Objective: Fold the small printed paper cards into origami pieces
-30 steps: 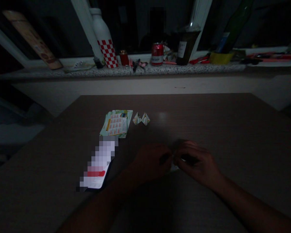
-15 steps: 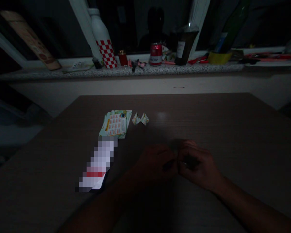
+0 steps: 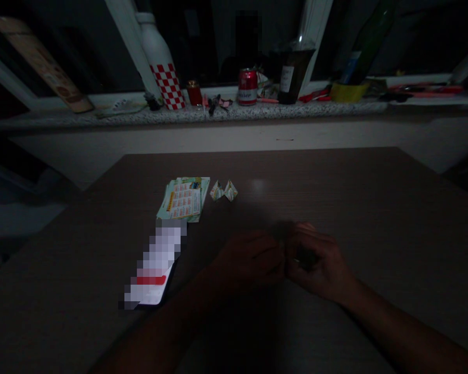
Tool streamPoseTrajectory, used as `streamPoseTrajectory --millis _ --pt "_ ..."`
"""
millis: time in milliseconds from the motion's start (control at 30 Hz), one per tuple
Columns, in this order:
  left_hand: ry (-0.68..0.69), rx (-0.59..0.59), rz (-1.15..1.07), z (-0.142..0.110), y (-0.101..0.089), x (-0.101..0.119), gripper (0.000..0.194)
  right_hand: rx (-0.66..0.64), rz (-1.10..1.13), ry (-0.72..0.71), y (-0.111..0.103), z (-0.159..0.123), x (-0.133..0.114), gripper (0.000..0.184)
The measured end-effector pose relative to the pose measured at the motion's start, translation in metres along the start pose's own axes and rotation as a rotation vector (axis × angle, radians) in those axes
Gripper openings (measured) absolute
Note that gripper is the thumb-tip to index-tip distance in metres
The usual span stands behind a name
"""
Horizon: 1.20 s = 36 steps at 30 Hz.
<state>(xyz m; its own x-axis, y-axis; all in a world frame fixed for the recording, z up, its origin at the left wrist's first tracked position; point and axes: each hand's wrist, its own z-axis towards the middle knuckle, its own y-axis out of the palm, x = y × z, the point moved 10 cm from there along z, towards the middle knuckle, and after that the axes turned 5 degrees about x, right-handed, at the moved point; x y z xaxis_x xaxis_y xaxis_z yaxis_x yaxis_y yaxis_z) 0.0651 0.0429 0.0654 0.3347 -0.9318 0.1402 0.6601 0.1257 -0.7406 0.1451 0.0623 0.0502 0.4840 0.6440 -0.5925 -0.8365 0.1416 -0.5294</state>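
Both hands meet over the middle of the dim table point(image 3: 374, 208), fingertips touching or nearly so. My left hand point(image 3: 253, 257) is closed in deep shadow, and whatever it pinches is hidden. My right hand point(image 3: 323, 265) is curled with its fingers closed; a small dark greenish piece point(image 3: 307, 257) shows inside the curl, too dim to name. Beyond the hands lies a folded paper piece point(image 3: 230, 191) with two pointed halves, like a bow. Left of it rests a stack of printed paper sheets point(image 3: 184, 200), light green with calendar-like grids.
A lit phone point(image 3: 156, 265) lies left of my left forearm. Behind the table, the granite windowsill point(image 3: 226, 114) carries a red-checked white bottle point(image 3: 166, 78), a red can point(image 3: 248, 87), a dark cup point(image 3: 290, 78), a yellow tape roll point(image 3: 349, 92), a green bottle point(image 3: 370, 47) and a tall tube point(image 3: 42, 62).
My hands stay together in almost the same place, with the left fingers shifted slightly. The whole view has moved a little, so the things on the table and sill appear slightly further left.
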Motion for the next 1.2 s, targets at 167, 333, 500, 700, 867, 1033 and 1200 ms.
streamPoseTrajectory --millis 167,333,500,700,867,1033,1200 --pt "0.037 0.08 0.063 -0.002 -0.011 0.005 0.009 0.028 0.007 0.083 -0.008 0.0 0.016 0.014" --pt "0.007 0.105 0.077 -0.006 -0.018 -0.001 0.006 0.057 -0.002 0.172 -0.012 0.0 0.03 0.013" --pt "-0.005 0.138 0.054 -0.009 -0.024 -0.006 0.001 0.03 -0.046 0.286 -0.013 -0.002 0.046 0.01" --pt "-0.06 0.141 0.069 -0.01 -0.025 -0.02 0.004 0.087 -0.052 0.283 -0.021 -0.003 0.052 0.008" --pt "-0.075 0.044 0.022 -0.007 -0.009 -0.023 0.006 0.044 -0.026 -0.006 -0.01 0.001 0.01 0.021" --pt "-0.159 0.004 -0.035 -0.005 -0.004 -0.024 0.009 0.039 -0.003 -0.116 -0.006 0.0 -0.007 0.014" --pt "-0.26 0.054 -0.032 -0.007 -0.011 -0.03 0.009 0.097 0.03 -0.115 -0.013 -0.001 -0.003 0.02"
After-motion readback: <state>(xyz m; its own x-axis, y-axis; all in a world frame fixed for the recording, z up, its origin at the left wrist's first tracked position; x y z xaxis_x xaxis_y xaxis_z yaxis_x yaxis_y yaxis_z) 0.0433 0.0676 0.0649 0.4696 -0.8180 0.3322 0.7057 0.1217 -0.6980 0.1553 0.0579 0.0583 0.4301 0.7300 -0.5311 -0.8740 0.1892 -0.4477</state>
